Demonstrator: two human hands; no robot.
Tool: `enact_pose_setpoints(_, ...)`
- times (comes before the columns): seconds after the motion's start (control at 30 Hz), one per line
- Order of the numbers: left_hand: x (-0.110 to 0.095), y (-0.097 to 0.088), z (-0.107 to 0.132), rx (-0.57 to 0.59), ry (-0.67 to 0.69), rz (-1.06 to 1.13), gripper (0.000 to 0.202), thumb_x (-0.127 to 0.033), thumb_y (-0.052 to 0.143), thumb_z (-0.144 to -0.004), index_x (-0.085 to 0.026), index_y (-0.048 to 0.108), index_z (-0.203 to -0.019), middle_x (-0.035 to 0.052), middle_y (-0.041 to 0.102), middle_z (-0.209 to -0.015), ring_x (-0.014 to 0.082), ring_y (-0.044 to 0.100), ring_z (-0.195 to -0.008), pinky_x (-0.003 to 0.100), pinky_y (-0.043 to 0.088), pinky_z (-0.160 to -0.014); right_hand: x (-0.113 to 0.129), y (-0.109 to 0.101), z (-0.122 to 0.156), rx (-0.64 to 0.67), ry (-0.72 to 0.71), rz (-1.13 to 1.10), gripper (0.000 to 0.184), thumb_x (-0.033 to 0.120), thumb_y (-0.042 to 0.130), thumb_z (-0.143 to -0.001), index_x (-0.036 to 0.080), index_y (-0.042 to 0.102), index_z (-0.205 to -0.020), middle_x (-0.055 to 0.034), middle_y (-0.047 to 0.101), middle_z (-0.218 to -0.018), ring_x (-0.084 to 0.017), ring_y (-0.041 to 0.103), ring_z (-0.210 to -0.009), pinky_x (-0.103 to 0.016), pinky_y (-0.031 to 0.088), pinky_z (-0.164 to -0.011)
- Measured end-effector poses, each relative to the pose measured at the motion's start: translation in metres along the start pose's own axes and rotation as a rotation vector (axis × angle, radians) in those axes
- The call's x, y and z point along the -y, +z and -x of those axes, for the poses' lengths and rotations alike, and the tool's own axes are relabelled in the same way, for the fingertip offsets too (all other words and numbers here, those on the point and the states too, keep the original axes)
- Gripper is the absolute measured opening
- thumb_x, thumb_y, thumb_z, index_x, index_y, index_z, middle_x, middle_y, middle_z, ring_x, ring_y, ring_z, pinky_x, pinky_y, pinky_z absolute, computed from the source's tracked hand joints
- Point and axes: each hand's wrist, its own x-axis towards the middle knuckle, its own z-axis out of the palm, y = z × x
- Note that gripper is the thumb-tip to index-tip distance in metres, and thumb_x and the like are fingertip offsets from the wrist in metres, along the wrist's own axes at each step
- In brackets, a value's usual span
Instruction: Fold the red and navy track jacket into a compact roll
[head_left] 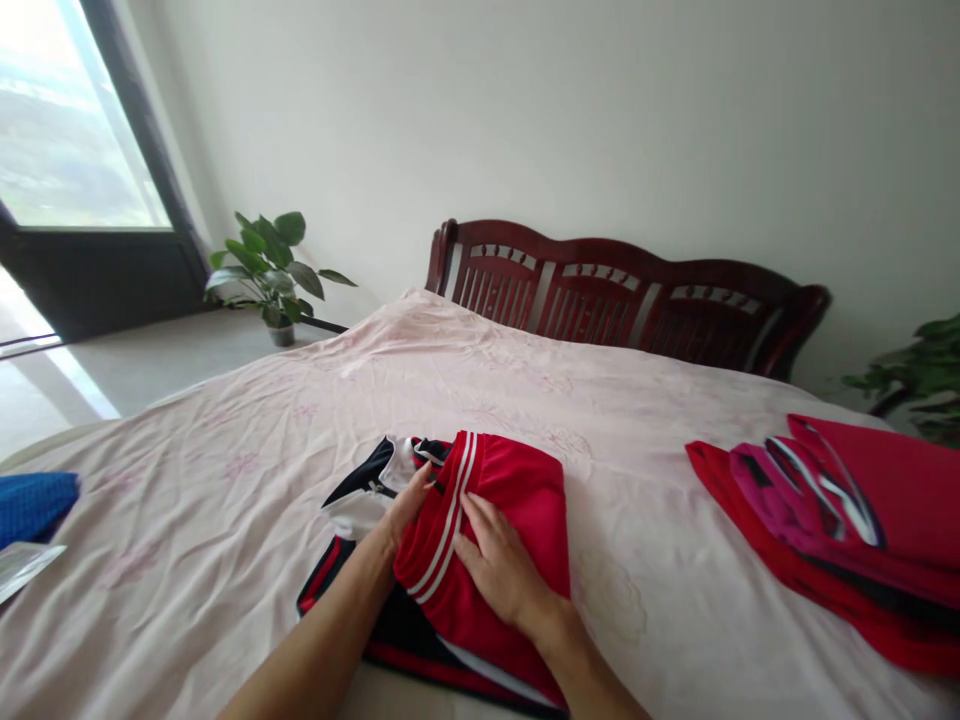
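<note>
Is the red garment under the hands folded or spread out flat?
Folded: the red garment is doubled into a compact block, its white-striped edge turned over, under both hands.

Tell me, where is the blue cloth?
In the head view, the blue cloth lies at the far left edge of the bed, just above a clear plastic bag, well away from both hands.
</note>
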Motion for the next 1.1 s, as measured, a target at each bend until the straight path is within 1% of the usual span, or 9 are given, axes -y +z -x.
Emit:
enact_pose_setpoints(0.17, 0.001, -0.010, 0.002, 0.054, -0.085, -0.269, 0.045, -0.040, 0.057, -0.086, -0.011, 0.064, -0.120, 0.0117, 0.076, -0.103, 0.0308, 0.071, -0.100, 0.049, 0.055, -0.093, 0.001, 0.019, 0.043, 0.008, -0.075, 0.237, 0.062, 0.044, 0.049, -0.096, 0.026, 0.037, -0.154, -0.0058, 0.032, -0.160, -0.030, 0.026, -0.149, -0.053, 0.019, -0.123)
enact_pose_setpoints(0.27, 0.012, -0.013, 0.013, -0.063, 0.105, -0.460, 0.060, -0.021, 0.064, -0.074, -0.015, 0.055, -0.133, 0.0104, 0.069, -0.127, 0.0286, 0.062, -0.121, 0.046, 0.044, -0.109, 0.003, 0.024, 0.046, 0.040, -0.048, 0.250, 0.065, 0.041, 0.053, -0.094, 0.025, 0.035, -0.155, -0.0059, 0.030, -0.161, -0.030, 0.026, -0.149, -0.053, 0.021, -0.123)
enact_pose_setpoints(0.37, 0.024, -0.026, 0.040, -0.158, 0.352, -0.875, 0.064, -0.016, 0.058, -0.078, -0.016, 0.049, -0.141, 0.0120, 0.060, -0.140, 0.0271, 0.054, -0.131, 0.046, 0.039, -0.113, 0.002, 0.011, 0.039, 0.069, -0.047, 0.155, 0.060, 0.037, 0.056, -0.091, 0.028, 0.045, -0.149, -0.0044, 0.039, -0.157, -0.028, 0.033, -0.146, -0.049, 0.027, -0.121)
enact_pose_setpoints(0.5, 0.036, -0.038, 0.089, -0.233, 0.565, -1.360, 0.058, -0.015, 0.052, -0.087, -0.026, 0.049, -0.144, 0.0104, 0.053, -0.147, 0.0283, 0.050, -0.135, 0.048, 0.043, -0.111, -0.025, -0.028, 0.029, -0.296, 0.052, 0.003, 0.050, 0.038, 0.048, -0.092, 0.022, 0.058, -0.138, -0.0086, 0.053, -0.146, -0.025, 0.045, -0.138, -0.044, 0.032, -0.119)
enact_pose_setpoints(0.6, 0.037, -0.026, 0.113, -0.175, 0.720, -1.607, 0.054, -0.012, 0.048, -0.091, -0.035, 0.054, -0.140, 0.0051, 0.048, -0.153, 0.0291, 0.040, -0.143, 0.053, 0.036, -0.117, -0.061, -0.050, 0.028, -0.532, 0.325, -0.115, 0.064, 0.047, 0.056, -0.084, 0.018, 0.052, -0.142, -0.0143, 0.051, -0.146, -0.029, 0.042, -0.139, -0.045, 0.028, -0.120)
enact_pose_setpoints(0.73, 0.038, 0.003, 0.118, 0.012, 0.777, -1.664, 0.056, -0.012, 0.046, -0.094, -0.033, 0.047, -0.146, 0.0043, 0.043, -0.156, 0.0252, 0.034, -0.147, 0.049, 0.036, -0.118, -0.084, -0.052, 0.041, -0.410, 0.647, -0.398, 0.086, 0.057, 0.064, -0.077, 0.012, 0.043, -0.147, -0.0189, 0.044, -0.152, -0.032, 0.039, -0.143, -0.043, 0.025, -0.121)
enact_pose_setpoints(0.83, 0.047, 0.016, 0.114, 0.018, 0.650, -1.631, 0.060, -0.021, 0.053, -0.093, -0.027, 0.040, -0.151, 0.0094, 0.037, -0.159, 0.0268, 0.036, -0.146, 0.047, 0.040, -0.116, -0.070, -0.050, 0.051, -0.356, 0.645, -0.669, 0.082, 0.057, 0.068, -0.077, 0.015, 0.047, -0.144, -0.0152, 0.045, -0.153, -0.029, 0.038, -0.143, -0.040, 0.029, -0.120)
enact_pose_setpoints(0.97, 0.058, 0.014, 0.114, -0.031, 0.566, -1.620, 0.057, -0.031, 0.052, -0.095, -0.026, 0.040, -0.151, 0.0099, 0.036, -0.160, 0.0272, 0.031, -0.148, 0.048, 0.033, -0.119, -0.040, -0.052, 0.052, -0.132, 0.643, -1.114, 0.063, 0.051, 0.066, -0.078, 0.020, 0.058, -0.133, -0.0117, 0.068, -0.128, -0.029, 0.061, -0.122, -0.044, 0.048, -0.106)
enact_pose_setpoints(1.1, 0.056, 0.005, 0.120, 0.072, 0.570, -1.582, 0.064, -0.041, 0.052, -0.096, -0.029, 0.029, -0.155, 0.0087, 0.028, -0.163, 0.0278, 0.021, -0.151, 0.050, 0.028, -0.121, -0.009, -0.050, 0.041, -0.072, 0.666, -1.175, 0.063, 0.057, 0.051, -0.083, 0.012, 0.064, -0.126, -0.0145, 0.075, -0.110, -0.030, 0.069, -0.109, -0.045, 0.053, -0.098)
